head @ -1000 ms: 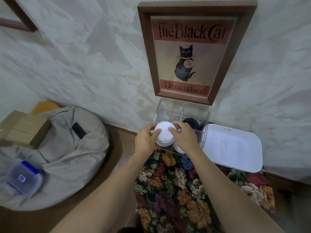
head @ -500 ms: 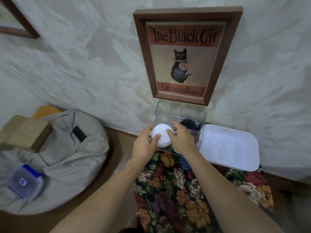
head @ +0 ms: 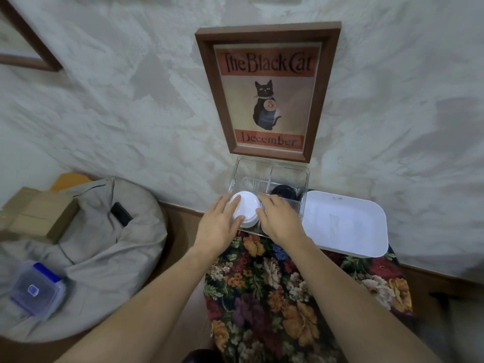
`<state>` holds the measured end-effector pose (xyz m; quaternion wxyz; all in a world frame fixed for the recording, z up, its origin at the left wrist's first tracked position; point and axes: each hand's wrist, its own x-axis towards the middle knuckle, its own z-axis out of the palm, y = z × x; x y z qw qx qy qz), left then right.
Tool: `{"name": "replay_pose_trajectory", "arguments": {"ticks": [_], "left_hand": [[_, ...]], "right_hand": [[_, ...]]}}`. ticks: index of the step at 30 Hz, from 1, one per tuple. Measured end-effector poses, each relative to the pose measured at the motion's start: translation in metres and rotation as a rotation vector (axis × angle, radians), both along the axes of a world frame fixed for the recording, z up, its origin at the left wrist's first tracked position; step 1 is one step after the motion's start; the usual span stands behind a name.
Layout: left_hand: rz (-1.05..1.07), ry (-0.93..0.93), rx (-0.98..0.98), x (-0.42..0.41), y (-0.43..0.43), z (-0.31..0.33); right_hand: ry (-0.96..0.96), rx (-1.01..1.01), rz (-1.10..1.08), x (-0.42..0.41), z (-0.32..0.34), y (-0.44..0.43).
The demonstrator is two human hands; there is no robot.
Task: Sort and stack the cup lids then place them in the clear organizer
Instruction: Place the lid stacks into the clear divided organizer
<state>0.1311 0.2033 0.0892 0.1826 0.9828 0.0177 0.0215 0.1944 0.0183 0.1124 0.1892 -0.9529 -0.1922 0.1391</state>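
A stack of white cup lids [head: 246,209] sits in the front left compartment of the clear organizer [head: 272,170], which stands against the wall on a floral cloth. My left hand [head: 218,224] holds the stack's left side, thumb against its rim. My right hand [head: 279,218] holds its right side, fingertips at the rim. Black lids [head: 283,191] lie in the right compartment. A bit of another white lid shows under my right hand; the rest is hidden.
A white tray [head: 344,224] lies right of the organizer on the floral cloth [head: 275,297]. A framed cat poster [head: 267,93] leans on the wall behind. On the left floor are a grey beanbag [head: 99,247], a cardboard box [head: 36,213] and a blue-lidded container [head: 36,292].
Both hands have lowered the white lid stack from above the organizer's front edge down into its front left compartment. The view has shifted a little.
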Motion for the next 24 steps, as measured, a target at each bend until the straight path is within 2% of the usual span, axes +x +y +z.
{"name": "replay_pose_trajectory", "arguments": {"ticks": [5, 10, 18, 24], "left_hand": [[-0.136, 0.051, 0.318, 0.004, -0.004, 0.024], [-0.204, 0.145, 0.461, 0.001, -0.029, 0.047], [-0.358, 0.171, 0.379, -0.006, -0.132, 0.043], [-0.540, 0.225, 0.428, -0.022, -0.231, 0.034]], "right_hand": [[-0.149, -0.221, 0.158, -0.010, 0.010, -0.018], [-0.184, -0.265, 0.173, -0.022, 0.019, -0.047], [-0.183, -0.291, 0.016, -0.054, 0.032, -0.159], [-0.151, -0.358, -0.163, -0.098, 0.021, -0.278]]}}
